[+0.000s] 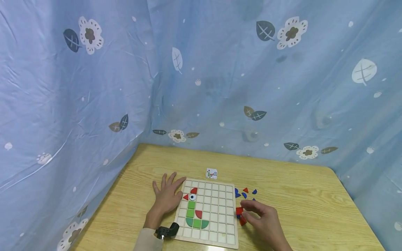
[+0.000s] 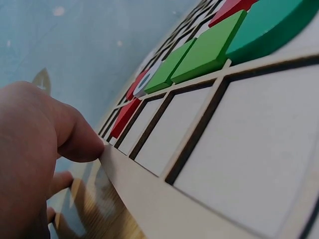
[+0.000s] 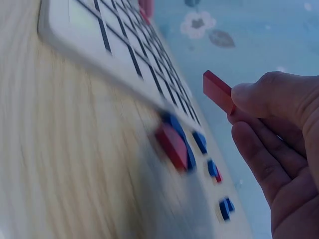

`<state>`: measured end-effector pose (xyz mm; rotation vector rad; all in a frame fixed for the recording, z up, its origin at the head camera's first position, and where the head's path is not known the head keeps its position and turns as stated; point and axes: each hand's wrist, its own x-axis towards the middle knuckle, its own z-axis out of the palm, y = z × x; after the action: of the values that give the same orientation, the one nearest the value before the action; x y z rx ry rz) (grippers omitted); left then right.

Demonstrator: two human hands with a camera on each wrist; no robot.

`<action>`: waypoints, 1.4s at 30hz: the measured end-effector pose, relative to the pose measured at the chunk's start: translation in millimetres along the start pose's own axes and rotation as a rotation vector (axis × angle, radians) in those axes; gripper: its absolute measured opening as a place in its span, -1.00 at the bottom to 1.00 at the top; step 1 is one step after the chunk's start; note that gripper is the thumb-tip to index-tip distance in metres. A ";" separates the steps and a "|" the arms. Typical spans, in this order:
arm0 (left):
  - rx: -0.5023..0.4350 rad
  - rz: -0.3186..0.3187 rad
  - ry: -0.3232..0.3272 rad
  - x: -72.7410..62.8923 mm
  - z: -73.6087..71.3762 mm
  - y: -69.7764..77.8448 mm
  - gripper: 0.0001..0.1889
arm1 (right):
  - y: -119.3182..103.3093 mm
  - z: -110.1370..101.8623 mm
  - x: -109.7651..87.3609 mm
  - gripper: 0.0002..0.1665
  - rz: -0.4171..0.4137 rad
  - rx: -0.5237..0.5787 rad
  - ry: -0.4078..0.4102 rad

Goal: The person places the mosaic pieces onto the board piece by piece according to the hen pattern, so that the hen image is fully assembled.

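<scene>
My right hand point(image 1: 263, 219) pinches a flat red piece point(image 3: 218, 93) between thumb and fingers, just off the right edge of the grid board point(image 1: 220, 238). My left hand point(image 1: 168, 195) lies spread at the board's left side, a fingertip touching its wooden rim point(image 2: 119, 169). On the board sit a red triangle point(image 1: 186, 197), a white eye piece point(image 1: 192, 197), three light green squares point(image 1: 190, 213), two dark green quarter-rounds point(image 1: 205, 224) and two red quarter-rounds point(image 1: 194, 190). A red triangular piece point(image 1: 243, 220) and a blue one lie below my right hand.
Several loose blue pieces point(image 1: 244, 195) and a red triangle point(image 1: 246, 190) are scattered right of the board. Behind it lies a small printed card point(image 1: 211, 173). A blue patterned curtain point(image 1: 204, 87) hangs along the table's far edge and left side.
</scene>
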<state>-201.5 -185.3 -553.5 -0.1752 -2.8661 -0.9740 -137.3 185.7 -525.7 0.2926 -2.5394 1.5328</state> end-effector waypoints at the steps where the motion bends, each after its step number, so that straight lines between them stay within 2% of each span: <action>1: -0.003 0.002 0.002 0.1 -0.3 0.1 -0.40 | -1.8 3.8 1.0 -0.63 -0.010 0.001 -0.003; 5: -0.010 0.006 0.009 0.2 -0.9 -0.2 -0.40 | -7.3 21.7 5.2 -0.62 -0.036 0.024 -0.036; 13: -0.028 0.031 0.042 -0.4 -0.2 -2.5 -0.41 | -20.0 61.6 11.1 -0.66 -0.017 0.046 -0.189; 18: -0.018 0.009 0.019 -0.8 0.2 -3.4 -0.39 | -24.5 78.5 11.9 -0.65 -0.063 0.017 -0.254; 24: 0.007 0.000 -0.006 -0.5 1.5 -3.2 -0.39 | -29.0 87.2 11.4 -0.63 -0.092 -0.098 -0.288; 30: 0.020 0.000 -0.010 2.0 -1.4 -1.6 -0.39 | -30.8 93.9 15.0 -0.59 -0.159 -0.180 -0.274; 42: 0.003 0.015 -0.002 2.3 -1.7 -1.0 -0.38 | -31.6 95.0 17.2 -0.53 -0.084 -0.176 -0.296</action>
<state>-203.8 -186.9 -552.5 -0.1975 -2.8635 -0.9675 -149.5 85.6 -538.4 0.6350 -2.8202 1.3095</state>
